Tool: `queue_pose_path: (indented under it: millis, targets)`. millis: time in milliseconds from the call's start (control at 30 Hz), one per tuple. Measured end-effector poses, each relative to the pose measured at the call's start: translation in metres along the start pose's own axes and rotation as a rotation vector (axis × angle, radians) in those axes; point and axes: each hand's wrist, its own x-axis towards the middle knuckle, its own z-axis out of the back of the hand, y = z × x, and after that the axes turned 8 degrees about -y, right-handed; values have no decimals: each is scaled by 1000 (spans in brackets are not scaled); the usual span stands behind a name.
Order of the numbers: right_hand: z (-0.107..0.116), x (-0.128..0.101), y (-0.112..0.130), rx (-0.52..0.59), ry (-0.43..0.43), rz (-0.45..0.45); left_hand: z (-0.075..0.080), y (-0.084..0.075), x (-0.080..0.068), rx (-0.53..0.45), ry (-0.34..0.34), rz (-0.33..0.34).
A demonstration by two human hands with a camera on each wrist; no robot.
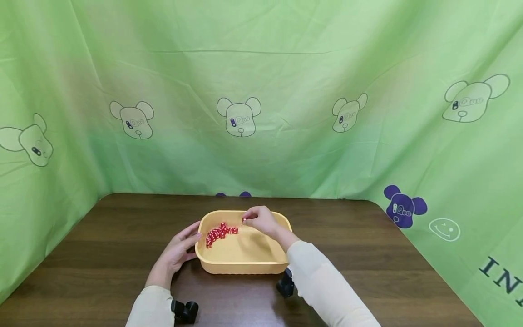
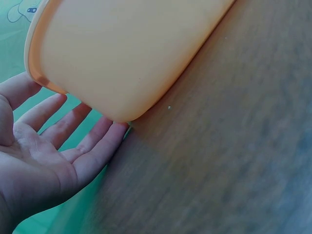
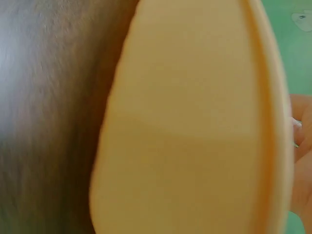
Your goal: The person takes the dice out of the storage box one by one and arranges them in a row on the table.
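Observation:
A yellow-orange plastic tub [image 1: 241,265] stands on the dark wooden table [image 1: 102,245]. Inside it lies a cluster of several small red dice [image 1: 218,233] toward its left side. My right hand [image 1: 258,220] hovers over the tub's far part and pinches one red die [image 1: 244,220] between its fingertips. My left hand [image 1: 180,247] rests flat against the tub's left outer wall with straight fingers. In the left wrist view the open palm [image 2: 44,156] lies beside the tub's wall [image 2: 131,53]. The right wrist view is blurred and shows mostly the tub's outer wall [image 3: 195,146].
A green cloth printed with bear heads [image 1: 240,116] hangs behind and on both sides of the table. Black wrist camera mounts [image 1: 185,311] show near the front edge. Bare tabletop lies left and right of the tub.

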Motion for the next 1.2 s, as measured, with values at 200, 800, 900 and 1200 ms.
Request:
queue_pose_path:
  millis: [200, 800, 900, 1200]
  targets:
    - [19, 7, -10, -43, -1, -5, 0, 0, -1, -1, 5, -6]
    - [71, -7, -13, -13, -76, -64, 0, 0, -1, 10, 5, 0]
    - [81, -11, -18, -13, -81, -64, -1, 1, -1, 4, 4, 1]
    - [106, -23, -31, -64, -129, -32, -1, 0, -1, 8, 2, 0]
